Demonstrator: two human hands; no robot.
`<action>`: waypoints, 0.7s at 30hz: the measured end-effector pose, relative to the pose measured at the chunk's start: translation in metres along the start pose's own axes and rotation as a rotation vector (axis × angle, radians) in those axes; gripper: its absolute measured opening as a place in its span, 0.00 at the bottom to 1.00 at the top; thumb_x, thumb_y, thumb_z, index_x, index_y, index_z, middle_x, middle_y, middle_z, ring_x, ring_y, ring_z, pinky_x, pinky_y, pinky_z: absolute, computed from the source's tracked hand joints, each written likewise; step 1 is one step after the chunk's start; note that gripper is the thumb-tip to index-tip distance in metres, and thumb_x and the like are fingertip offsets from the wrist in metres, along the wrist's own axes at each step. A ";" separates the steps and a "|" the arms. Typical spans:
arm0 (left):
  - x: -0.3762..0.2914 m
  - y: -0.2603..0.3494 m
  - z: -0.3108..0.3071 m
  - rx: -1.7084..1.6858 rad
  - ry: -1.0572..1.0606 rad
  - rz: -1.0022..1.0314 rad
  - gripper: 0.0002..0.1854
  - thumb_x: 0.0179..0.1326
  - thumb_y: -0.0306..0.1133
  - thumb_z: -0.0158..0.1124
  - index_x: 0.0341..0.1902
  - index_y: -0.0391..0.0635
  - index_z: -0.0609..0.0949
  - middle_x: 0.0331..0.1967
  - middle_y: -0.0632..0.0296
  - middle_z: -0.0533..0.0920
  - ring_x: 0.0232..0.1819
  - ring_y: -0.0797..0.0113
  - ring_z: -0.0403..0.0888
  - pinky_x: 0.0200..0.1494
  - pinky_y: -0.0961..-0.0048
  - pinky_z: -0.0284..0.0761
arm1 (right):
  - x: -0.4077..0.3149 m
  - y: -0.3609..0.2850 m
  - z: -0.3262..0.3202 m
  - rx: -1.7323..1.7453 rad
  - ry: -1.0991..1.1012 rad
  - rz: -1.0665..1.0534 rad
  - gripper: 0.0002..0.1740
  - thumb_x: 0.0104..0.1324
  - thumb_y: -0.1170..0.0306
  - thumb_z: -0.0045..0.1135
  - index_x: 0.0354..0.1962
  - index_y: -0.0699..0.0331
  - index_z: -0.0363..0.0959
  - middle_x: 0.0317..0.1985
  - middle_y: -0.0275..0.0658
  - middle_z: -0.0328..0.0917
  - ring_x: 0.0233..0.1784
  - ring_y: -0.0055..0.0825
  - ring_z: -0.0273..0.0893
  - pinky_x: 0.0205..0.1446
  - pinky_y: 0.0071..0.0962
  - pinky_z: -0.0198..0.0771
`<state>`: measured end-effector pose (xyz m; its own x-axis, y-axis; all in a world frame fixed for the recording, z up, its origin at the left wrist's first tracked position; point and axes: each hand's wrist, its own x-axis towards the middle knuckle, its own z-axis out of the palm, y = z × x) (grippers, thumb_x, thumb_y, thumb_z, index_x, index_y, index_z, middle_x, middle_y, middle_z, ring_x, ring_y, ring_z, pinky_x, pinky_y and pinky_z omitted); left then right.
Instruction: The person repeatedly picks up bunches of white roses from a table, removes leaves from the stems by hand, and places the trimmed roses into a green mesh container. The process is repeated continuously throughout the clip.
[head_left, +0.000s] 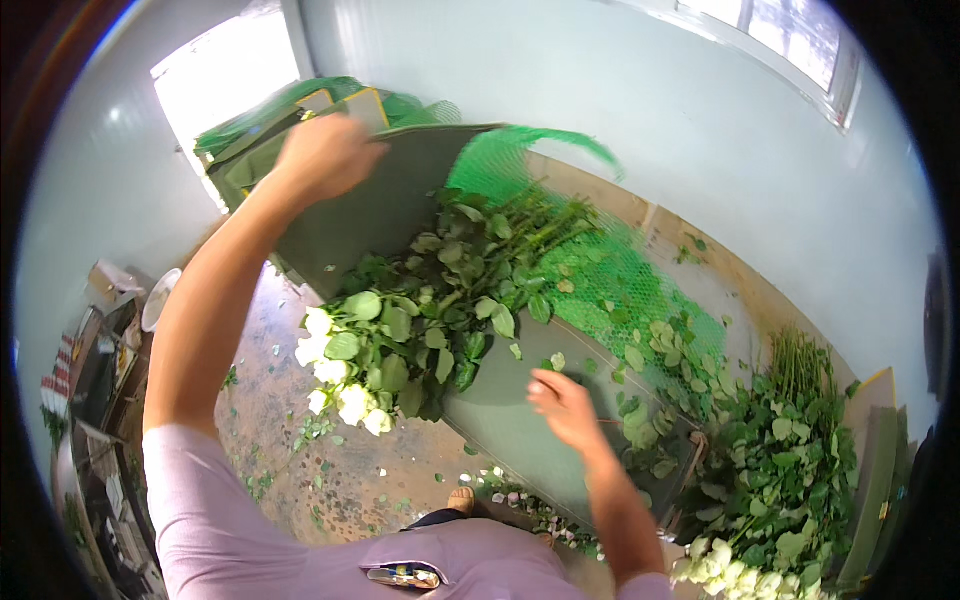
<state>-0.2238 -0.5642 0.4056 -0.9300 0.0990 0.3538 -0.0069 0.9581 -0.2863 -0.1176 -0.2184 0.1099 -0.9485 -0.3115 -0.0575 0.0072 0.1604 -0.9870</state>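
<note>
My left hand is raised, blurred and closed, near the top edge of an upright dark green panel; whether anything is in it cannot be told. Below it lies a bunch of white roses with leafy stems, heads pointing to the lower left and cut stem ends to the upper right. Over the dark green work surface is my right hand, fingers curled and apart from the roses; the frame does not show whether it holds anything. Green plastic netting lies under and beyond the stems.
Another pile of white roses with leafy stems lies at the right, beside green panels. Loose leaves and petals litter the floor. A cluttered shelf stands at the left. More netting and folded green material lie at the upper left.
</note>
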 end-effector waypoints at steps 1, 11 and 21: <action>0.008 0.023 -0.020 -0.022 -0.016 0.061 0.22 0.61 0.47 0.53 0.26 0.38 0.82 0.27 0.46 0.81 0.34 0.47 0.80 0.39 0.54 0.76 | 0.015 0.000 0.024 0.184 -0.035 0.047 0.22 0.68 0.64 0.52 0.55 0.69 0.67 0.45 0.41 0.77 0.43 0.27 0.77 0.44 0.26 0.74; 0.004 0.231 -0.211 -0.302 -0.122 0.392 0.19 0.51 0.38 0.56 0.34 0.30 0.81 0.30 0.47 0.81 0.28 0.55 0.81 0.30 0.59 0.78 | 0.001 -0.019 0.039 0.648 -0.028 0.123 0.52 0.60 0.45 0.59 0.66 0.73 0.45 0.58 0.51 0.64 0.57 0.40 0.70 0.52 0.37 0.76; 0.013 0.126 -0.087 0.015 0.285 0.073 0.21 0.60 0.42 0.47 0.28 0.38 0.82 0.29 0.42 0.80 0.34 0.41 0.79 0.41 0.51 0.74 | -0.029 0.067 0.026 0.587 0.183 0.313 0.63 0.49 0.42 0.68 0.68 0.70 0.42 0.65 0.47 0.57 0.65 0.36 0.59 0.70 0.40 0.50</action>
<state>-0.2048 -0.4183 0.4520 -0.7879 0.2411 0.5667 0.0491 0.9418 -0.3325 -0.0812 -0.2230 0.0411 -0.9116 -0.1614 -0.3781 0.4110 -0.3327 -0.8488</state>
